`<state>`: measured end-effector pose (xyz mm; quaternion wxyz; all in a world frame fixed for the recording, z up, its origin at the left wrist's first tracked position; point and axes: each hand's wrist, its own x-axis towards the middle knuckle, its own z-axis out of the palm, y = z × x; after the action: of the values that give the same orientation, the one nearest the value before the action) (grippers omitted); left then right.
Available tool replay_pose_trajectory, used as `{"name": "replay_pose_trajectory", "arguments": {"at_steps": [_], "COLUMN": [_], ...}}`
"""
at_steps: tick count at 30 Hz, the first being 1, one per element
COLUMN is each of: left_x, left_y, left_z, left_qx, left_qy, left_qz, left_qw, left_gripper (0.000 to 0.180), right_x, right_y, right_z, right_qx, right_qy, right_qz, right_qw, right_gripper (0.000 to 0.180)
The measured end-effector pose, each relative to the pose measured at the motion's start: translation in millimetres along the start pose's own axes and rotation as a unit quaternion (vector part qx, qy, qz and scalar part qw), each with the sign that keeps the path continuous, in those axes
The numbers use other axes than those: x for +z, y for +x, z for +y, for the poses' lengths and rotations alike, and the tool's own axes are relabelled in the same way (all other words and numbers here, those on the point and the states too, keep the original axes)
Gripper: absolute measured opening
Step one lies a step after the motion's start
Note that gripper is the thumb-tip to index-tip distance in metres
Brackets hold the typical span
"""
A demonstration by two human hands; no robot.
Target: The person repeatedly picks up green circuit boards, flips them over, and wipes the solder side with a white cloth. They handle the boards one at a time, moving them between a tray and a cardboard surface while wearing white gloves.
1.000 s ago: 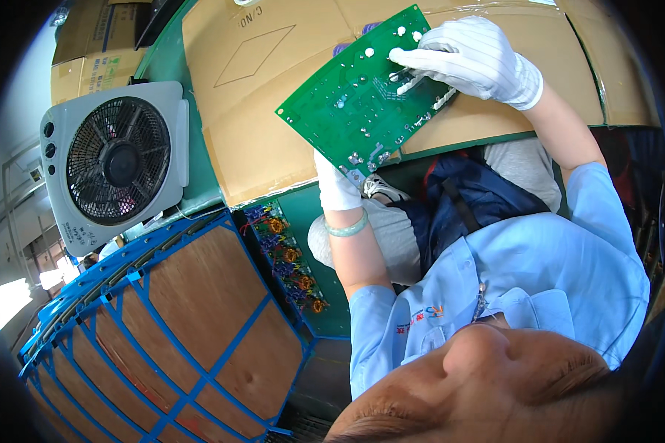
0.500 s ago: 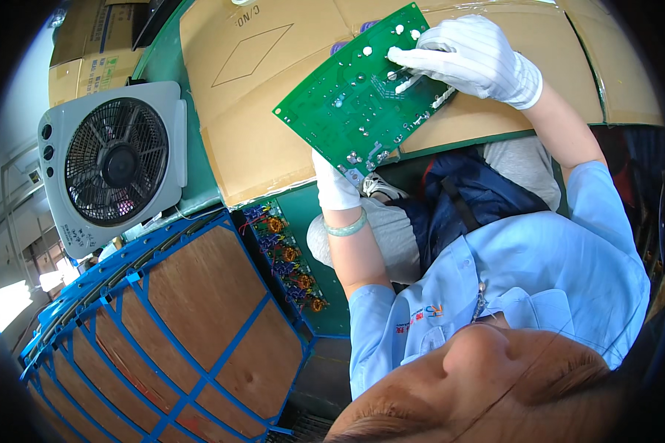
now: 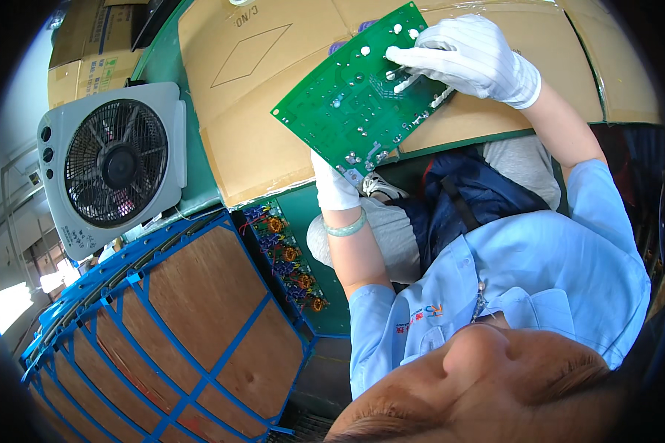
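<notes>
A green circuit board (image 3: 325, 111) is tilted above the cardboard, solder side toward me, with white blobs and strips on its upper right part. My left hand (image 3: 335, 186), in a white glove, holds it by the lower edge; the board hides its fingers. My right hand (image 3: 471, 59), also gloved in white, is over the board's upper right part. Its fingers are drawn together in a pinch by the white spots. What lies between them, if anything, is too small to make out. Purple parts (image 3: 338, 48) show behind the board's upper edge.
Flattened cardboard (image 3: 236, 140) covers the green table (image 3: 199, 173). A grey box fan (image 3: 118, 164) stands on the left, with cartons (image 3: 89, 63) behind. Below it is a blue-framed wooden-panelled rack (image 3: 199, 317). Boards with copper coils (image 3: 291, 255) lie beside my left forearm.
The circuit board has shifted very slightly to the left. Both hands stay in nearly the same place, with the right fingers still pinched at the white spots.
</notes>
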<state>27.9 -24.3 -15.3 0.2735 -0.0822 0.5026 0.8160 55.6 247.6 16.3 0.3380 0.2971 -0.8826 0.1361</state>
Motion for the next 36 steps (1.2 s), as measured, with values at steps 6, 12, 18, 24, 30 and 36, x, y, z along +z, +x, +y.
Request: {"name": "replay_pose_trajectory", "arguments": {"at_steps": [6,12,18,24,30,36], "left_x": [1.1,-2.7,1.1,2.0,1.8,-0.8], "left_y": [-1.6,-0.3,1.7,-0.8,0.0,5.1], "left_z": [1.5,0.9,1.1,2.3,2.2,1.5], "left_qx": [0.0,-0.002,-0.01,-0.001,0.006,-0.011], "left_qy": [-0.004,0.005,-0.011,-0.012,-0.001,0.0], "left_qz": [-0.005,-0.018,-0.005,-0.015,-0.026,-0.023], "left_qw": [1.0,1.0,1.0,1.0,1.0,1.0], "left_gripper": [0.053,0.052,0.052,0.051,0.05,0.05], "right_x": [5.2,7.0,4.3,-0.1,-9.3,-17.5], "right_y": [-0.3,-9.5,-6.3,-1.8,-11.2,-9.6], "right_z": [-0.3,2.1,3.9,0.0,-11.1,-27.8], "right_qx": [-0.005,-0.022,-0.016,0.003,0.0,0.019], "right_qy": [0.014,0.055,0.046,0.034,-0.034,-0.084], "right_qz": [0.019,0.011,0.014,-0.009,-0.026,-0.05], "right_qw": [1.0,0.998,0.999,0.999,0.999,0.995], "right_gripper": [0.047,0.04,0.053,0.05,0.039,0.036]}}
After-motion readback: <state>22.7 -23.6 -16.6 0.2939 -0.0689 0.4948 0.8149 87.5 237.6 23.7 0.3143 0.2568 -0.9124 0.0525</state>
